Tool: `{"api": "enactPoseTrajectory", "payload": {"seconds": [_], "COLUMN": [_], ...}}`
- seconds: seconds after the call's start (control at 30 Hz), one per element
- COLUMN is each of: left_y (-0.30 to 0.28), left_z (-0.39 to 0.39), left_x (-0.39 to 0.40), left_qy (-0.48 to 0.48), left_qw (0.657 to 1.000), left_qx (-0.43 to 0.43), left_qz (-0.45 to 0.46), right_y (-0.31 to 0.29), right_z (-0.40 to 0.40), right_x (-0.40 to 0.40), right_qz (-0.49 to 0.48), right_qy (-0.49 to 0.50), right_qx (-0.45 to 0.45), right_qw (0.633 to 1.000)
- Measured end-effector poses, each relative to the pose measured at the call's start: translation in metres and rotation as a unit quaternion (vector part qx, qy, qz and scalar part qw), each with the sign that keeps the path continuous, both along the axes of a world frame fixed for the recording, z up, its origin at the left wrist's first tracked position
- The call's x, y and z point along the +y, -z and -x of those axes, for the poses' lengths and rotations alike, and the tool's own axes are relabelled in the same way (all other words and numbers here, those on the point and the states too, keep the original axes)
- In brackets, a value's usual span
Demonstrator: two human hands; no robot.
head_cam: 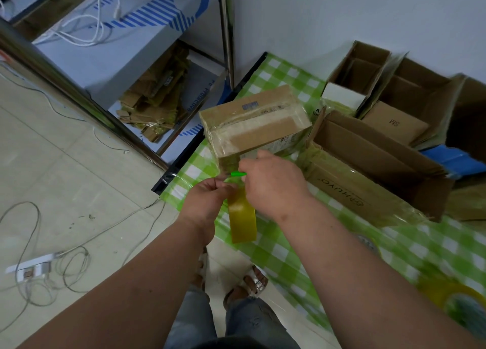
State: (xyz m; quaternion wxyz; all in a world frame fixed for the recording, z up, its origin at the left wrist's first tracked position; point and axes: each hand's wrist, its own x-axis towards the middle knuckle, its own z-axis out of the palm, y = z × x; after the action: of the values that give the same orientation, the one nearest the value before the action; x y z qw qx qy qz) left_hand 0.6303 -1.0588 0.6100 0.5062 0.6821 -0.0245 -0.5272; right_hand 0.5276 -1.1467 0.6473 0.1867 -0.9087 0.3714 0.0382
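Mid-frame, left hand (207,201) is gripping the tape roll (242,218), prob. light & stiff, best held by its rim, while right hand (273,183) is pinching a green cutter (238,174).

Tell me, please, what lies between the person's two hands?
Head view: a yellow tape roll and a green tool lie between left hand and right hand.

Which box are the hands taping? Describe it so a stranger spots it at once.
Find the table with the green checked cloth; near its left edge, just beyond the right hand, stands the sealed cardboard box. Unlike the open cardboard boxes to its right, its flaps are shut and glossy clear tape wraps it.
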Motion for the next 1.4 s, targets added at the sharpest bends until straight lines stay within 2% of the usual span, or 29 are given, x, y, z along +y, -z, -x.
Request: {"api": "enactPoseTrajectory", "payload": {"seconds": [0.33, 0.5, 0.7, 0.8, 0.9, 0.97, 1.03, 1.1, 1.13, 1.17, 1.3, 1.4], "left_y": [-0.001, -0.001, -0.003, -0.002, -0.002, -0.002, -0.001, 0.000, 0.000, 0.001, 0.004, 0.004], "left_z": [-0.005, -0.012, -0.008, -0.010, -0.011, -0.010, -0.011, -0.011, -0.012, -0.013, -0.016, -0.018], "left_x": [-0.001, 0.000, 0.000, -0.001, -0.001, 0.000, 0.001, 0.001, 0.001, 0.001, 0.005, 0.006], "left_qy": [-0.001, -0.003, 0.004, 0.009, 0.013, 0.015, 0.017, 0.019, 0.020, 0.022, 0.031, 0.038], "left_qw": [1.000, 1.000, 1.000, 1.000, 1.000, 1.000, 1.000, 1.000, 1.000, 1.000, 0.999, 0.995], "left_qx": [-0.002, 0.004, 0.008, 0.000, -0.002, -0.001, 0.000, -0.004, -0.006, -0.007, -0.008, -0.070], "left_qz": [-0.015, -0.008, 0.001, -0.006, -0.006, -0.005, -0.006, -0.008, -0.009, -0.009, -0.017, -0.061], "right_y": [0.001, 0.006, 0.035, 0.055, 0.065, 0.066, 0.061, 0.053, 0.049, 0.046, 0.050, 0.051], "right_z": [0.009, 0.024, 0.043, 0.051, 0.055, 0.050, 0.035, 0.017, 0.009, 0.003, -0.009, -0.012], "right_x": [-0.006, -0.016, -0.016, -0.006, 0.005, 0.010, 0.012, 0.017, 0.019, 0.021, 0.024, 0.026], "right_qz": [0.001, 0.017, -0.032, -0.097, -0.113, -0.122, -0.194, -0.312, -0.353, -0.371, -0.365, -0.375], "right_qy": [0.036, 0.075, 0.141, 0.141, 0.150, 0.191, 0.251, 0.300, 0.314, 0.319, 0.342, 0.333], "right_qx": [0.015, 0.054, 0.083, 0.141, 0.178, 0.102, -0.033, -0.171, -0.211, -0.229, -0.245, -0.244], "right_qw": [0.999, 0.996, 0.986, 0.975, 0.966, 0.969, 0.948, 0.885, 0.856, 0.841, 0.831, 0.830]}}
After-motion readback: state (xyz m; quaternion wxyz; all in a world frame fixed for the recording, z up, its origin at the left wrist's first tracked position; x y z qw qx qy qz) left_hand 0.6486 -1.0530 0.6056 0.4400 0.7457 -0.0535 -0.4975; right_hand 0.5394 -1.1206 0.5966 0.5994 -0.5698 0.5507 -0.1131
